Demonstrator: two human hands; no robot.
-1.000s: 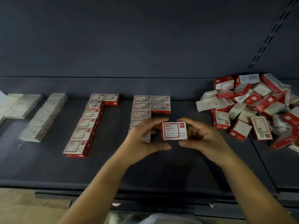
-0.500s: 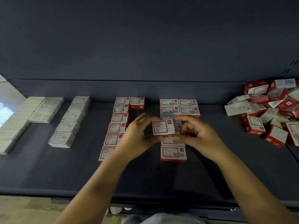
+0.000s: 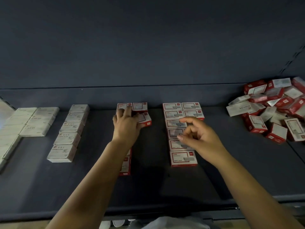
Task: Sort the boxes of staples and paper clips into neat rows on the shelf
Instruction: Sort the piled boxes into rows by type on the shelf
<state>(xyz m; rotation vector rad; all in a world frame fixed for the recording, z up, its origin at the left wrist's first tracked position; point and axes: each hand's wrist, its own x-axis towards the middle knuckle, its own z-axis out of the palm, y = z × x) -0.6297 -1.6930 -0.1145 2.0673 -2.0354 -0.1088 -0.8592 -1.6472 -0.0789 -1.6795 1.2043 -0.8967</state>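
We see bare shelf in front of all the rows, a wide strip along the near edge where a hand could pass freely. Between the right red-and-white row and the loose heap of boxes there is an open lane running to the back wall. A narrower lane lies between the white paper clip row and the left red-and-white row, partly taken by our left forearm. Our right hand hangs over the right row. The heap blocks the far right corner.
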